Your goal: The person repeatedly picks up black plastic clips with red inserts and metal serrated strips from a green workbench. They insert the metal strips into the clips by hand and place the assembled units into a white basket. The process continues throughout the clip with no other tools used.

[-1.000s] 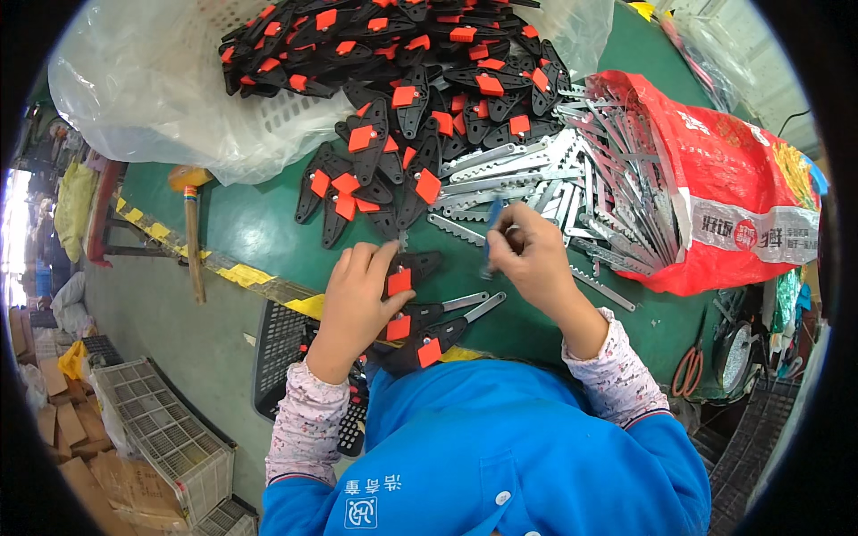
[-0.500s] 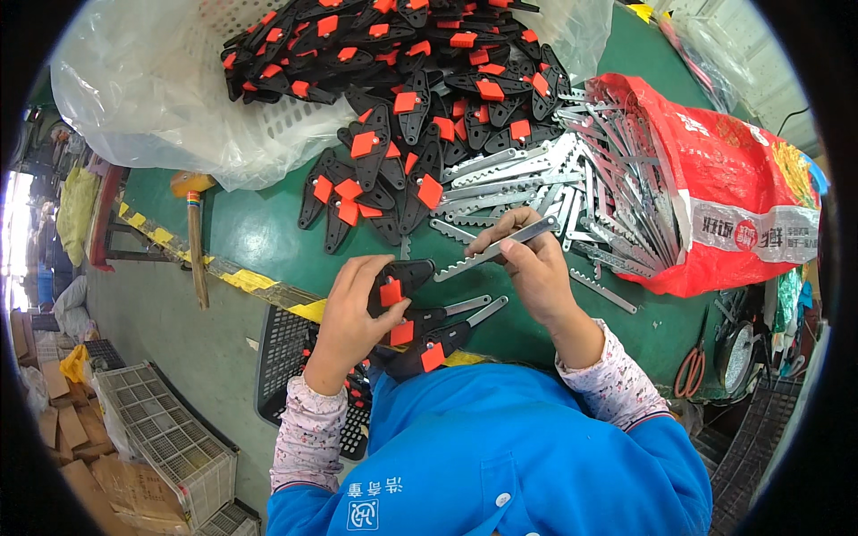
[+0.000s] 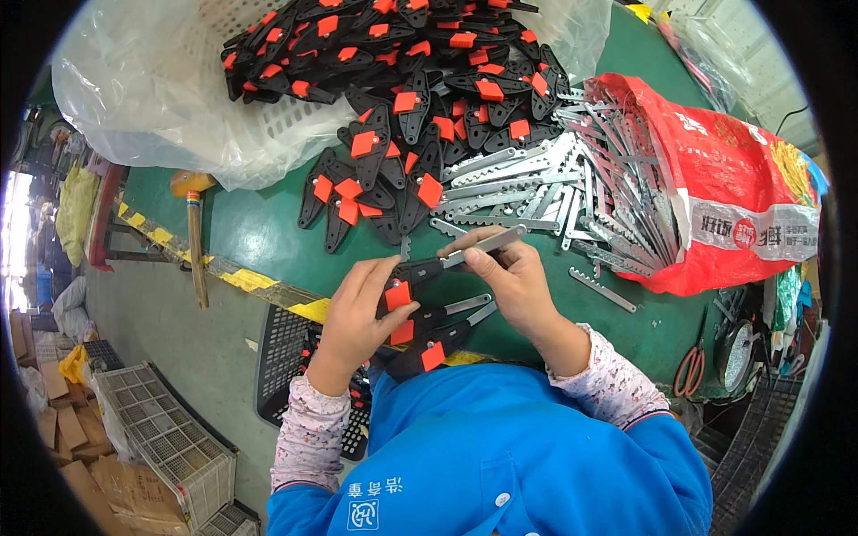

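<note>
Gripped in my left hand (image 3: 356, 313) is a black plastic piece with a red tab (image 3: 420, 275), its narrow end pointing right. My right hand (image 3: 517, 284) pinches a flat notched metal strip (image 3: 497, 239). The strip's near end meets the narrow end of the black piece; how far it sits inside cannot be seen. Just below my hands, at the table's near edge, lie two similar black pieces (image 3: 454, 334) with metal strips sticking out of them.
A heap of black pieces with red tabs (image 3: 366, 143) covers the back of the green table (image 3: 255, 234), beside a clear plastic bag (image 3: 134, 98). Loose metal strips (image 3: 545, 183) spill from a red bag (image 3: 742, 192). A mallet (image 3: 195, 237) lies left, scissors (image 3: 691, 368) right.
My right hand has moved left and slightly down with the metal strip, bringing its end up against the black piece. My left hand has shifted slightly and still holds that piece.
</note>
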Available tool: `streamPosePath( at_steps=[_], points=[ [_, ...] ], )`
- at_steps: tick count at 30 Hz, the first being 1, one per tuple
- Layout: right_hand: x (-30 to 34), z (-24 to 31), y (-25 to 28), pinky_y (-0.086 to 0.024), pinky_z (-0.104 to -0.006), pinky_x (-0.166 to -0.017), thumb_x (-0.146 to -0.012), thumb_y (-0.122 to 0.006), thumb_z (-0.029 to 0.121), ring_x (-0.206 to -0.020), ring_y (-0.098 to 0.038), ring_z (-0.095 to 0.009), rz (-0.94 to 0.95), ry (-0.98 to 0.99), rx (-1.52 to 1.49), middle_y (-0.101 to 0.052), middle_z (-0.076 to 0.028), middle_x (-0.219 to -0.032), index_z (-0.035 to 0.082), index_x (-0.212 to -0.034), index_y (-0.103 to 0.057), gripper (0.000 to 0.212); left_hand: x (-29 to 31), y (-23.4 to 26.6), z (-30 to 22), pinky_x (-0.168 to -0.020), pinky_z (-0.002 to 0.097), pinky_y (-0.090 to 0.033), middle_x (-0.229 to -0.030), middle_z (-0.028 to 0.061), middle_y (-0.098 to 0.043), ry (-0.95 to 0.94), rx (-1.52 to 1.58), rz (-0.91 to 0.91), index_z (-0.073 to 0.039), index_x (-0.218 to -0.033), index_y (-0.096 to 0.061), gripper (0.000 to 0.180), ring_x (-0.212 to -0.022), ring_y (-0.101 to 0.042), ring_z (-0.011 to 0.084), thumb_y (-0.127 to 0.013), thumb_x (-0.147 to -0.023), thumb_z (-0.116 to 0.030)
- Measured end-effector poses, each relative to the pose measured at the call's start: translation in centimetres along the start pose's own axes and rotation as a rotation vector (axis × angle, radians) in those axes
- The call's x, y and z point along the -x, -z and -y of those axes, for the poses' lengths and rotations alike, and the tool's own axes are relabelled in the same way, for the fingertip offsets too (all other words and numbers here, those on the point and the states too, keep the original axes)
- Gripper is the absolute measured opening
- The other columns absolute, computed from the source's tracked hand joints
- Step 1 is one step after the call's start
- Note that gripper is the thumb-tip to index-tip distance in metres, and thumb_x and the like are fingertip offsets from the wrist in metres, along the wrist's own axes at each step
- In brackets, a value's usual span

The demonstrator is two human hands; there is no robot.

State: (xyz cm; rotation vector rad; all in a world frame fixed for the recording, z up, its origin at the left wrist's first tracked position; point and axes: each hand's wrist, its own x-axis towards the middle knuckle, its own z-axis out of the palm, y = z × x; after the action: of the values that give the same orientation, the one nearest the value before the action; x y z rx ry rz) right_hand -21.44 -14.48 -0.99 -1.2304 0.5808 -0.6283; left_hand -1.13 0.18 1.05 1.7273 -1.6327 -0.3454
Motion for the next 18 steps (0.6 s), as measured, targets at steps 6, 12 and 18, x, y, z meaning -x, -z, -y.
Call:
streamPosePath(
  at_steps=[6,12,18],
  points=[
    [0.0,0.0,-1.8,-0.048,-0.0343,-0.104,-0.107,-0.067,0.025,-0.115,-0.064,-0.017,0.036,-0.134,-0.147,-0.071,-0.009,-0.125,-0.005,-0.126,-0.074,0.035,0.1,0.3,0.7,-0.089,0.0428,-0.058,-0.121,0.0188,-0.068,-0.072,-0.036,-0.024,0.004,-0.132,-0.065,0.061,-0.103,-0.07,0.0373,-0.09,-0.08,-0.018],
    [-0.9,0.7,-1.7,-0.048,-0.0313,-0.093,-0.113,-0.055,0.035,-0.097,-0.058,-0.011,-0.019,-0.126,-0.139,-0.062,-0.001,-0.101,-0.005,-0.139,-0.065,0.049,0.1,0.3,-0.3,-0.088,0.0432,-0.058,-0.116,0.0203,-0.067,-0.007,-0.047,-0.038,0.001,-0.126,-0.066,0.06,-0.099,-0.069,0.0391,-0.092,-0.074,-0.015],
    [-7.1,0.2,0.4,-0.055,-0.0332,-0.069,-0.103,-0.071,0.032,-0.075,-0.07,-0.019,-0.271,0.04,0.4,-0.074,-0.013,-0.092,-0.008,-0.135,-0.059,0.053,0.6,1.2,1.9,-0.1,0.0461,-0.047,-0.115,0.0136,-0.064,0.036,-0.228,0.158,-0.003,-0.112,-0.073,0.044,-0.111,-0.059,0.0354,-0.088,-0.077,-0.024]
  ],
)
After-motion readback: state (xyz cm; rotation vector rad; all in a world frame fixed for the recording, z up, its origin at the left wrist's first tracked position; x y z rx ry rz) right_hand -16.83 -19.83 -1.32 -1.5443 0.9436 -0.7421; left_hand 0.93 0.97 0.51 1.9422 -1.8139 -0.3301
